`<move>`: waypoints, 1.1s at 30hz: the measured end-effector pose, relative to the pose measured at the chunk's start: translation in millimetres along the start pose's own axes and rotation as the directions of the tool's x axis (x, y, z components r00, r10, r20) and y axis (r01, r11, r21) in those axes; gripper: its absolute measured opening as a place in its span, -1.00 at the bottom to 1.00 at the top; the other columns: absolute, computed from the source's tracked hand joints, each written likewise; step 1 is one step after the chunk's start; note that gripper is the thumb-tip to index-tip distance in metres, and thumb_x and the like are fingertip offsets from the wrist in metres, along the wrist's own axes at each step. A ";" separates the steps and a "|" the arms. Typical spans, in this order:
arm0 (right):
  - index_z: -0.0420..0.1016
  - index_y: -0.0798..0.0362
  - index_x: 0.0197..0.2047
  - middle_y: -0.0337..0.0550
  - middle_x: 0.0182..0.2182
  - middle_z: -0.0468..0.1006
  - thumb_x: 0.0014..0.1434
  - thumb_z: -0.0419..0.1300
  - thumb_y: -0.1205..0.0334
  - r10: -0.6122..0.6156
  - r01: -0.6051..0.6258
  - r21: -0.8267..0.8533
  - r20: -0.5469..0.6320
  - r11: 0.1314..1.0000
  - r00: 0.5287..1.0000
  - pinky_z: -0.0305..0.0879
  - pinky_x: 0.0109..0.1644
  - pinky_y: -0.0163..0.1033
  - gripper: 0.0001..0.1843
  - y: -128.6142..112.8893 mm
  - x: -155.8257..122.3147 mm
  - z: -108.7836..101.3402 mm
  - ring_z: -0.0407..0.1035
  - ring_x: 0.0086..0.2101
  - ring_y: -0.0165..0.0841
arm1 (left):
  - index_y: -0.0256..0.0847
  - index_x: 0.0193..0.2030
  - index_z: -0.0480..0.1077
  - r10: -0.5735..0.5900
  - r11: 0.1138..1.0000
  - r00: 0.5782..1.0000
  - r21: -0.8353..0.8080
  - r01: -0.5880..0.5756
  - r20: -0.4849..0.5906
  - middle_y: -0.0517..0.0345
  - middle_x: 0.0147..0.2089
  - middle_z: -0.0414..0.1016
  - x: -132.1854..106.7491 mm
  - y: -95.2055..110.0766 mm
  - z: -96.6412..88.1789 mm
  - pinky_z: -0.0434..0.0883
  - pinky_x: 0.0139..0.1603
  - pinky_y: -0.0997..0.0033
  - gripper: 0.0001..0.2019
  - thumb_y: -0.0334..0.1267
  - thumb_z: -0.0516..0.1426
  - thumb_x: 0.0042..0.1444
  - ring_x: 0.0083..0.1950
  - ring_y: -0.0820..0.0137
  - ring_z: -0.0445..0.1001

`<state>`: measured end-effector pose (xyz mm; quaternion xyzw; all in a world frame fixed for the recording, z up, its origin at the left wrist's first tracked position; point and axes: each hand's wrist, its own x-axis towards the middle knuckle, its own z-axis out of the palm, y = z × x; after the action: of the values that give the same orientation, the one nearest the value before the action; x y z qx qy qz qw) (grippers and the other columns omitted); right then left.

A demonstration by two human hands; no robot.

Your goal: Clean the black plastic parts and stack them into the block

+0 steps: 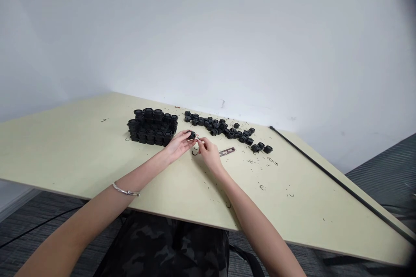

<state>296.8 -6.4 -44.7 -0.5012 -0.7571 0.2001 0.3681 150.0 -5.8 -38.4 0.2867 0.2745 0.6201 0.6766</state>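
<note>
Office-like room: plain white wall [208,43], pale tabletop [81,151], dark grey carpet [42,207].

The left arm [97,207] reaches toward two o'clock, its left hand [178,145] curled. The right arm [256,220] reaches toward eleven o'clock, its right hand [209,152] pinched.

One left hand [178,145] and one right hand [209,152] are handling one black part [191,135] and one thin metal tip [196,137]. One table [65,151] is supporting one stack [154,136] of black parts, one black rod [325,173] and more than twenty loose parts [222,126], crowding too closely for exact counting. One slotted handle [228,151], one bracelet [126,191] and two forearms [250,203] are also showing.
</note>
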 end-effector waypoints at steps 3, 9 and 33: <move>0.43 -0.02 -0.18 -0.27 -0.54 0.46 0.24 -0.07 0.10 -0.031 0.030 -0.073 -0.009 0.997 0.999 0.13 -0.38 -0.38 -0.71 -0.3 -1.4 1.3 0.33 -0.50 -0.40 | -0.27 -0.20 0.37 0.022 1.000 1.000 0.015 -0.022 -0.002 0.00 -0.23 0.54 0.2 0.1 -0.3 0.46 -0.09 0.42 -0.82 -0.50 0.15 0.03 -0.19 0.40 0.54; 0.40 -0.07 -0.13 -0.22 -0.45 0.52 0.29 -0.14 0.07 -0.070 0.067 -0.225 -0.005 0.972 0.998 0.09 -0.39 -0.37 -0.67 -4.2 -5.4 0.6 0.36 -0.44 -0.37 | -0.30 -0.19 0.38 0.039 0.999 0.999 0.021 -0.039 -0.011 -0.04 -0.20 0.53 1.7 0.6 -1.8 0.44 -0.03 0.44 -0.71 -0.64 0.09 -0.05 -0.14 0.40 0.53; 0.46 -0.07 -0.30 -0.21 -0.47 0.52 0.30 -0.19 -0.09 -0.059 0.087 -0.328 0.093 0.941 0.994 0.02 -0.42 -0.36 -0.52 -5.2 -6.2 -0.1 0.35 -0.45 -0.38 | -0.28 -0.36 0.36 0.063 0.996 0.996 -0.072 -0.058 0.060 -0.03 -0.09 0.50 1.2 4.6 -6.0 0.40 0.03 0.24 -0.72 -0.63 0.00 -0.20 -0.04 0.30 0.48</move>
<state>295.1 -14.2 -43.3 -0.5189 -0.8126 0.0763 0.2543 142.6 -4.0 -39.1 0.2901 0.2224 0.6404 0.6755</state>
